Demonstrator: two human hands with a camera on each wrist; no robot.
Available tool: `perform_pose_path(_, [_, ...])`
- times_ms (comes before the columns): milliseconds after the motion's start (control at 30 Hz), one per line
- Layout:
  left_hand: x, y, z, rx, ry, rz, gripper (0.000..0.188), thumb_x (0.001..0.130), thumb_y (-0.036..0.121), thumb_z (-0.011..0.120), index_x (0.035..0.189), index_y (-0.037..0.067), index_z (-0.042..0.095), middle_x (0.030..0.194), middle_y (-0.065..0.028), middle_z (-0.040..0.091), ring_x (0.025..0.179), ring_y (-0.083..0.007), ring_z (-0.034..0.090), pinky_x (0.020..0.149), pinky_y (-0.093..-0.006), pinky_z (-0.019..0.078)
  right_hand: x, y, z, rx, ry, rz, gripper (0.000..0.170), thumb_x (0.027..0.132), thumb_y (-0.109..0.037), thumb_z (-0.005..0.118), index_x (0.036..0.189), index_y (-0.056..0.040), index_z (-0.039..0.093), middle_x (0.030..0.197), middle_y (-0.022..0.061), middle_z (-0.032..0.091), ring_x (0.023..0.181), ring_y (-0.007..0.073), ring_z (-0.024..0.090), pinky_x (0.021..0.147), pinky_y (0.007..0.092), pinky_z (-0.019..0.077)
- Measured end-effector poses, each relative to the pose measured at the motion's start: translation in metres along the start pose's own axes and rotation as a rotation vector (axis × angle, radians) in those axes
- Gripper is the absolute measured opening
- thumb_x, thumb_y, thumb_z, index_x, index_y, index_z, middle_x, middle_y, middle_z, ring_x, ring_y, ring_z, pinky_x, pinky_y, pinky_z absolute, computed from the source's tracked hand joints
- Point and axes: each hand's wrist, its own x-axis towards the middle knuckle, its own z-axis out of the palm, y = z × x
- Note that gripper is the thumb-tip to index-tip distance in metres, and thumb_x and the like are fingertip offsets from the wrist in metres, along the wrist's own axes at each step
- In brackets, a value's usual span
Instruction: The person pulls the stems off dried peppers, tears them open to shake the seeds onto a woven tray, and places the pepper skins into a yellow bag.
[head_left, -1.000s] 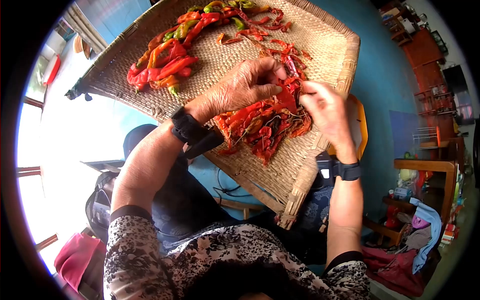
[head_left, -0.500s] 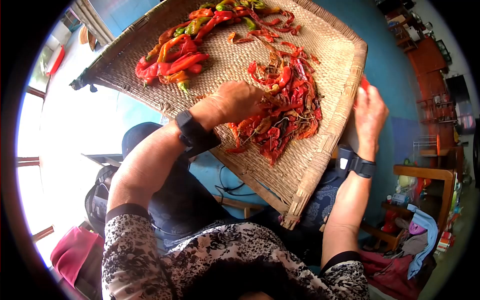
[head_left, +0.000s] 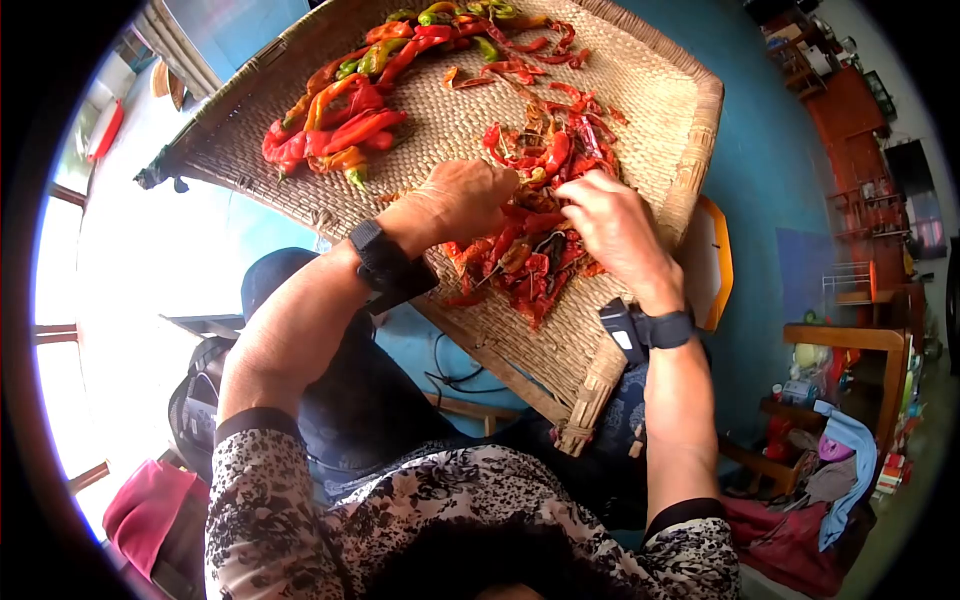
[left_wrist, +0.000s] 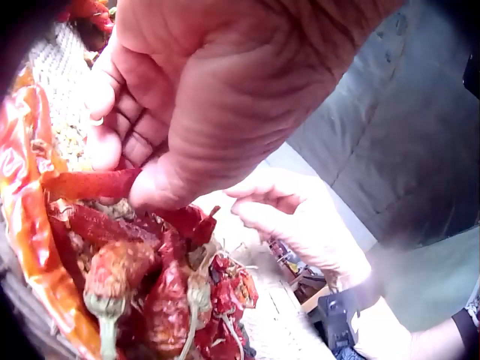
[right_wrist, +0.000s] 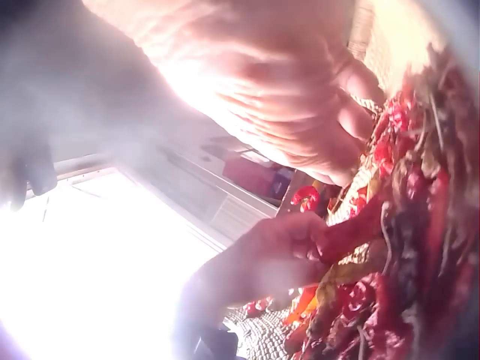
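In the head view my left hand [head_left: 462, 205] is over the left side of a heap of wrinkled dried red chili peppers [head_left: 540, 270]. Its thumb and fingers pinch a flat red chili pepper [left_wrist: 90, 184], seen in the left wrist view. My right hand [head_left: 615, 235] is just right of it, over the same heap, fingers loosely bent. In the left wrist view nothing shows between the fingers of that right hand [left_wrist: 300, 217]. The heap lies on a woven tray [head_left: 650, 110] across the lap, and the hands hide part of it.
Fresher red, orange and green peppers [head_left: 350, 130] curve along the tray's far left. A yellow-rimmed container [head_left: 718, 265] stands beyond the tray's right edge. Farther right is a wooden chair [head_left: 850, 335] with clothes. Each wrist wears a black strap with a camera.
My right hand went out past the tray's right edge with something red at its fingertips, then came back over the heap without it. My left hand moved lower left and stays by the heap.
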Motion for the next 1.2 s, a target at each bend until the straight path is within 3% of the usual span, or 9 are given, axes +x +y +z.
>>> perform_pose_path(267, [0.001, -0.018, -0.011, -0.099, 0.294, -0.042, 0.010, 0.084, 0.012, 0.057, 0.091, 0.008, 0.062, 0.074, -0.0148, 0.065, 0.073, -0.0351, 0.064, 0.064, -0.0440, 0.0503, 0.010, 0.008, 0.020, -0.326, -0.127, -0.096, 0.015, 0.077, 0.000, 0.064, 0.092, -0.0007, 0.064, 0.087, 0.0151, 0.056, 0.083, 0.0326, 0.059, 0.071, 0.0415, 0.0483])
perform_pose_path(333, [0.004, -0.018, -0.009, -0.193, 0.355, 0.011, 0.011, 0.084, 0.012, 0.057, 0.093, 0.007, 0.062, 0.077, -0.0154, 0.066, 0.076, -0.0350, 0.065, 0.065, -0.0435, 0.0506, 0.010, 0.009, 0.015, 0.029, -0.031, 0.020, 0.008, 0.080, -0.003, 0.065, 0.088, -0.0033, 0.067, 0.087, 0.0134, 0.058, 0.082, 0.0304, 0.061, 0.073, 0.0410, 0.0488])
perform_pose_path(500, [0.008, -0.009, -0.010, -0.319, 0.388, 0.095, 0.015, 0.089, 0.015, 0.057, 0.097, 0.004, 0.064, 0.076, -0.0155, 0.066, 0.072, -0.0308, 0.066, 0.066, -0.0394, 0.0513, -0.010, 0.022, -0.009, 0.692, 0.143, 0.275, 0.014, 0.088, -0.013, 0.067, 0.092, -0.0002, 0.063, 0.076, 0.0007, 0.061, 0.066, 0.0064, 0.058, 0.057, 0.0216, 0.0467])
perform_pose_path(633, [0.012, -0.001, -0.005, -0.292, 0.327, 0.092, 0.018, 0.090, 0.017, 0.058, 0.099, 0.003, 0.064, 0.076, -0.0148, 0.066, 0.070, -0.0286, 0.066, 0.066, -0.0373, 0.0515, -0.031, 0.038, -0.037, 0.676, 0.327, 0.364, 0.015, 0.090, -0.016, 0.064, 0.095, -0.0017, 0.062, 0.072, -0.0009, 0.060, 0.060, 0.0043, 0.054, 0.053, 0.0190, 0.0433])
perform_pose_path(800, [0.019, -0.001, 0.001, -0.309, 0.330, 0.122, 0.019, 0.092, 0.018, 0.057, 0.101, 0.004, 0.065, 0.077, -0.0111, 0.068, 0.069, -0.0251, 0.066, 0.067, -0.0358, 0.0522, -0.069, 0.092, -0.083, 0.086, 0.629, 0.517, 0.019, 0.090, -0.020, 0.064, 0.093, -0.0013, 0.064, 0.075, 0.0016, 0.064, 0.065, 0.0089, 0.058, 0.057, 0.0248, 0.0460])
perform_pose_path(867, [0.018, 0.003, -0.004, -0.300, 0.298, 0.108, 0.019, 0.093, 0.018, 0.056, 0.101, 0.003, 0.065, 0.079, -0.0111, 0.068, 0.070, -0.0225, 0.067, 0.067, -0.0341, 0.0519, -0.083, 0.109, -0.093, -0.635, 0.460, 0.739, 0.022, 0.085, -0.022, 0.068, 0.103, -0.0077, 0.066, 0.079, 0.0115, 0.066, 0.072, 0.0174, 0.063, 0.064, 0.0318, 0.0494])
perform_pose_path(933, [0.019, 0.006, -0.007, -0.395, 0.165, 0.070, 0.023, 0.095, 0.023, 0.056, 0.099, 0.002, 0.064, 0.077, -0.0096, 0.066, 0.069, -0.0196, 0.064, 0.065, -0.0332, 0.0506, -0.079, 0.101, -0.086, -0.745, 0.600, 0.546, 0.031, 0.083, -0.020, 0.070, 0.111, -0.0076, 0.064, 0.086, 0.0123, 0.067, 0.076, 0.0191, 0.064, 0.067, 0.0317, 0.0507])
perform_pose_path(1067, [0.018, 0.018, -0.010, -0.560, 0.146, 0.162, 0.028, 0.096, 0.028, 0.055, 0.095, 0.001, 0.063, 0.072, -0.0066, 0.062, 0.066, -0.0155, 0.060, 0.063, -0.0320, 0.0487, -0.037, 0.039, -0.047, 0.378, 0.362, 0.297, 0.036, 0.085, -0.020, 0.069, 0.115, -0.0019, 0.061, 0.083, 0.0057, 0.064, 0.074, 0.0111, 0.060, 0.069, 0.0254, 0.0499])
perform_pose_path(1200, [0.019, 0.025, -0.003, -0.669, 0.128, 0.209, 0.028, 0.094, 0.028, 0.057, 0.099, 0.001, 0.064, 0.077, -0.0115, 0.066, 0.070, -0.0207, 0.064, 0.066, -0.0346, 0.0500, -0.006, 0.005, -0.011, 0.631, 0.152, 0.272, 0.027, 0.088, -0.018, 0.066, 0.109, -0.0002, 0.062, 0.077, 0.0043, 0.064, 0.070, 0.0101, 0.059, 0.066, 0.0245, 0.0479])
